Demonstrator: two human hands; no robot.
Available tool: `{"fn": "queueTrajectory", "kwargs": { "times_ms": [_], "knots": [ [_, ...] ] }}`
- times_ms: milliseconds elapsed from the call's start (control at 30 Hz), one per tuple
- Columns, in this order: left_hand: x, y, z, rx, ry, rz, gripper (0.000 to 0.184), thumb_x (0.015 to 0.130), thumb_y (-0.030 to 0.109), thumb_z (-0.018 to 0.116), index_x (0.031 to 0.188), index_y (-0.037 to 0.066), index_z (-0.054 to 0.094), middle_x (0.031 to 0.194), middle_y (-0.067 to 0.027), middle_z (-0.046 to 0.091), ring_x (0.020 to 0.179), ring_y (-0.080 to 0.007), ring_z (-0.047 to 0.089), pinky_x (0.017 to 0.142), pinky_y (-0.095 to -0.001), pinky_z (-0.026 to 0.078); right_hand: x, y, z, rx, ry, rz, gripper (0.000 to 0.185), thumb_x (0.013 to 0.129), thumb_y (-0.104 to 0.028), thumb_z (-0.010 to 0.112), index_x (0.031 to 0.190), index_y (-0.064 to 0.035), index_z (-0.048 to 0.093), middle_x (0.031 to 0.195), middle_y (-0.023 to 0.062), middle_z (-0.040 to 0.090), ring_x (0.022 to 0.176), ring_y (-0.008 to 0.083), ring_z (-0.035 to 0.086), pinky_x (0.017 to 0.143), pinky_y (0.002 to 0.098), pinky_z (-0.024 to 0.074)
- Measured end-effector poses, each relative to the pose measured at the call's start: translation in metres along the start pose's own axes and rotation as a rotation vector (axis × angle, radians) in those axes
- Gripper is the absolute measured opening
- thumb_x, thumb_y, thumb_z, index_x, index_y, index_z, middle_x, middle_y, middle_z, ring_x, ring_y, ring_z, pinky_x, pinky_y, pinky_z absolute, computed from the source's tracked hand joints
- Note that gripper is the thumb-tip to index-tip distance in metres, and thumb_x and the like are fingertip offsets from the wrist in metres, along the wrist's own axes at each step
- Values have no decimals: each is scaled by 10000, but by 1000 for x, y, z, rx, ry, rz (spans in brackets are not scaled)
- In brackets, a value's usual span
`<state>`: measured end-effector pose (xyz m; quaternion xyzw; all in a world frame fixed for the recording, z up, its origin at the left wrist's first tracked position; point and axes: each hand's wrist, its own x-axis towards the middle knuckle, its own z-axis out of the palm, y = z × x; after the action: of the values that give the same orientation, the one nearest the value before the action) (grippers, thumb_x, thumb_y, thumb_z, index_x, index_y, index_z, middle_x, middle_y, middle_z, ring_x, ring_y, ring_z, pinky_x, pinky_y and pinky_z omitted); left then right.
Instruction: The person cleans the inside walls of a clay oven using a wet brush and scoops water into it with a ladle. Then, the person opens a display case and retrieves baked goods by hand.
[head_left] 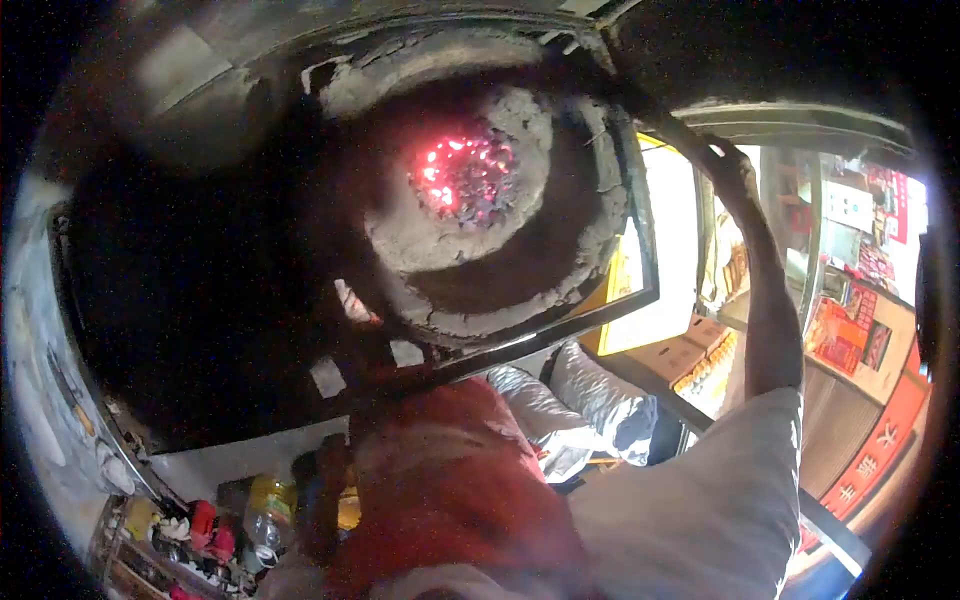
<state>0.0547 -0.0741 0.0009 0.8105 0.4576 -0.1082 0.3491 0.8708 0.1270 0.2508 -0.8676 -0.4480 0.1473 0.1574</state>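
Note:
My right arm reaches up along the right side. My right hand (732,168) is in shadow, its fingers bent around the end of a dark bar-like shape (672,122) that runs up toward the oven's rim; its kind is unclear. Below and to the left is a round clay oven (500,320) with a thick, cracked rim. Glowing red coals (465,180) lie at the bottom of its opening. My left forearm (322,500) shows as a dark shape at the lower left. The left hand is lost in the shadow near the oven's front edge.
A red apron (450,480) covers my front. Striped bags (600,400) and cardboard boxes (670,350) stand beyond the oven's edge, near a bright yellow-edged panel (660,250). A plastic oil bottle (268,510) and small items crowd the lower left. A red sign (870,450) stands at right.

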Motion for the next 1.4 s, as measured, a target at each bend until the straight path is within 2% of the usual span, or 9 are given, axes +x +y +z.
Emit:
{"fn": "queueTrajectory", "kwargs": {
  "times_ms": [233,300,400,533,633,700,1067,1233,1400],
  "knots": [
    [2,28,-24,-40,300,167,316,990,281,508,1197,59,594,1057,-45,621,933,-166,579,826,-349,475,97,-6,-2,-429,-35,-155,451,857,-417,676,1058,-13,665,937,182,698,912,280,683,760,376,533],
    [-10,6,-4,-697,-215,-620,387,986,324,500,1274,68,544,1239,-82,569,1106,-203,537,933,-379,438,150,26,21,-238,-25,-238,477,839,-455,681,1034,-21,661,867,179,687,865,294,678,743,388,534],
    [-24,-20,24,-272,-136,-356,339,935,280,531,1180,52,587,1131,-99,596,1016,-231,566,865,-381,464,159,29,50,-548,6,-176,412,878,-402,606,1063,-41,677,985,145,711,857,232,687,692,366,529],
    [-21,-34,59,328,2,167,275,865,225,575,1048,34,648,973,-123,640,882,-268,611,757,-382,505,26,-15,12,-188,-170,-84,392,919,-363,550,1142,-58,653,954,152,704,830,209,676,707,346,524],
    [5,-36,69,-18,-45,-20,292,886,260,568,1075,51,643,982,-114,648,879,-253,619,745,-372,507,-68,-6,-24,-467,-363,44,334,907,-312,567,1123,-81,673,918,140,705,809,198,687,703,365,527],
    [17,-39,78,-355,-72,-264,303,900,284,563,1093,63,639,989,-109,654,878,-243,625,736,-366,509,-130,5,-48,-707,-382,-276,294,894,-286,588,1081,-83,690,907,138,707,830,205,694,729,361,533],
    [43,-37,46,-764,-63,-746,331,908,326,611,1098,54,625,879,-109,661,719,-196,639,606,-326,518,-97,17,-40,-184,-204,30,183,911,-152,597,1055,-63,668,922,127,698,791,187,680,689,313,560],
    [44,-83,71,-1356,-170,-764,389,904,355,625,1146,53,589,844,-134,657,589,-210,616,489,-331,494,-209,26,-58,-494,-536,-488,239,848,-83,591,1060,-122,693,1025,102,685,899,266,677,767,371,545],
    [74,-53,64,-1014,-131,-844,355,931,322,599,1166,59,566,764,-84,609,549,-151,550,453,-297,439,-245,-1,-83,-202,-208,29,249,869,-87,596,1109,-68,658,964,95,698,799,195,682,683,320,533]
  ]
}}
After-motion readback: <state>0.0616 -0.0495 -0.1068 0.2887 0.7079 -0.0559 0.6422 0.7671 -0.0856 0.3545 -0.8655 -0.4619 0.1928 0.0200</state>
